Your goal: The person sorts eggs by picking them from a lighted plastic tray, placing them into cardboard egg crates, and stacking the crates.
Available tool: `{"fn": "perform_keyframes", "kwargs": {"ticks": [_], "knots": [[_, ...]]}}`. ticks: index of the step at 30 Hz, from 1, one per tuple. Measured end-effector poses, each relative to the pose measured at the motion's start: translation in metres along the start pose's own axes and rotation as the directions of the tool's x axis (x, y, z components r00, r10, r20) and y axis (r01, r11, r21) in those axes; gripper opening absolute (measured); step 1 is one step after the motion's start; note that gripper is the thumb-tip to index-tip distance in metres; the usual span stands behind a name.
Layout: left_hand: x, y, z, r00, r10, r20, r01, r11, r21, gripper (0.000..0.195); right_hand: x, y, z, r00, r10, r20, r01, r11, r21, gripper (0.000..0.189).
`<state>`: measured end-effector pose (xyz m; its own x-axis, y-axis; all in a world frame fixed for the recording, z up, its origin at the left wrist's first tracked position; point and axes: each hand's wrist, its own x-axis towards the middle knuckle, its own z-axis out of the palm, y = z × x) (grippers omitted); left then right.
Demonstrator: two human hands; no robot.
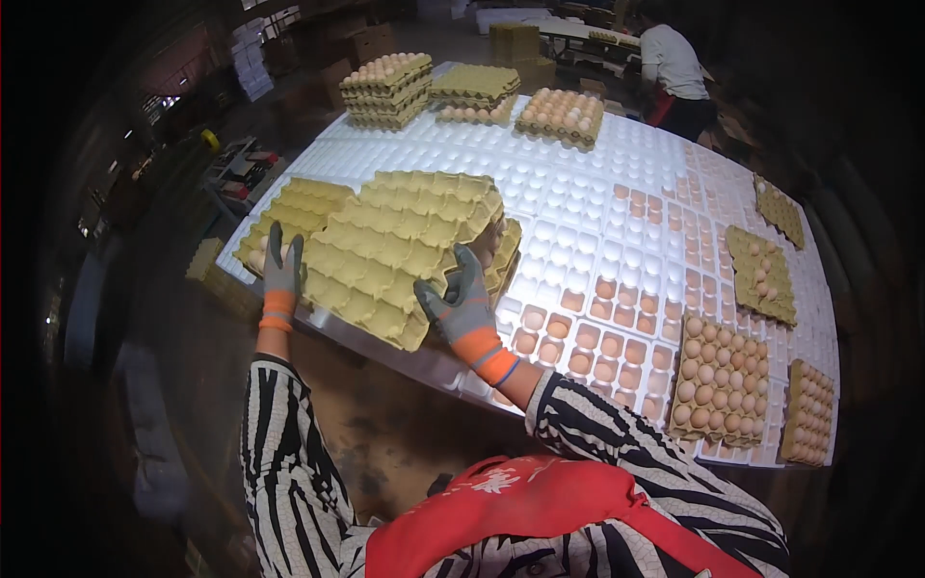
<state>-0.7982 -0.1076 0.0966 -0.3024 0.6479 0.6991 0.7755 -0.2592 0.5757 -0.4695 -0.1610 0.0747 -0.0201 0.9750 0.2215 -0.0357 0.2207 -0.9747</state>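
A yellowish pulp egg tray (383, 253), its cups bare on top, lies tilted between my two gloved hands, over a stack with eggs showing at its right side. My right hand (459, 296) grips this tray's right edge, thumb and fingers bent around it. My left hand (282, 264) is at the left edge, fingers spread, beside a few eggs (258, 254) in another pulp tray (303, 202); whether it grips anything is unclear. White plastic egg trays (564, 246) cover the lit table, several of them with brown eggs (605, 347).
Pulp trays full of eggs stand at the table's far edge (386, 79) (560, 115) and near right (723, 379). A partly filled tray (762, 274) lies at the right. A person (676, 72) bends beyond the table. A cart (242, 177) stands at the left.
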Motion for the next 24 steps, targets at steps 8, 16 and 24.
{"fn": "perform_keyframes", "kwargs": {"ticks": [8,16,24], "knots": [[-0.020,0.034,0.036,0.936,-0.352,-0.005,0.286,0.769,-0.572,0.041,0.009,-0.043,-0.027,0.976,-0.176,0.124,0.178,0.984,0.000,0.084],[-0.012,0.035,0.062,0.952,0.023,0.306,0.115,0.898,-0.424,0.042,0.024,0.007,-0.060,0.932,0.310,0.189,-0.164,0.824,-0.542,0.063],[-0.103,0.131,0.034,0.755,-0.629,-0.185,0.261,0.548,-0.795,0.052,0.109,0.013,-0.078,0.936,-0.350,0.028,0.320,0.818,-0.479,0.049]]}}
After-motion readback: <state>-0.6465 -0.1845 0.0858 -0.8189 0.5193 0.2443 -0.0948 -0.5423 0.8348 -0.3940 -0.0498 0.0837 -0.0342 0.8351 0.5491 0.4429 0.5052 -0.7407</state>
